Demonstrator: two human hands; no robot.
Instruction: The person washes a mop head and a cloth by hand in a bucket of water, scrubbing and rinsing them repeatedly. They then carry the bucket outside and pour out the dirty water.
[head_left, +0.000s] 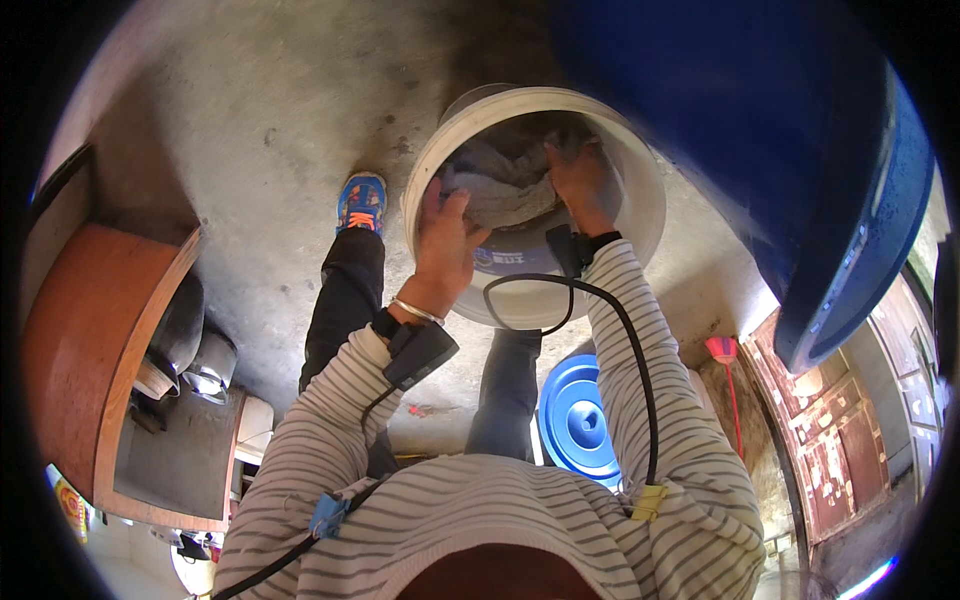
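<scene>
A white plastic bucket (495, 304) stands tilted before me, its mouth facing up towards me. Bunched grey cloth (499, 187) lies inside it, partly in shadow. My right hand (583, 184) reaches into the bucket and grips the cloth near the right inner wall. At the left of the mouth is my left hand (446, 247), with its fingers apart and nothing in it. Its fingertips overlap the left edge of the cloth; whether they touch it is hard to tell.
A large blue plastic tub (720, 112) looms at the upper right. A blue lid (581, 420) lies by my right arm. Left stands a wooden cabinet (97, 352) with metal pots (210, 364). My sneaker (362, 202) rests on the concrete floor (277, 112). A black cable (637, 360) loops along my right sleeve.
</scene>
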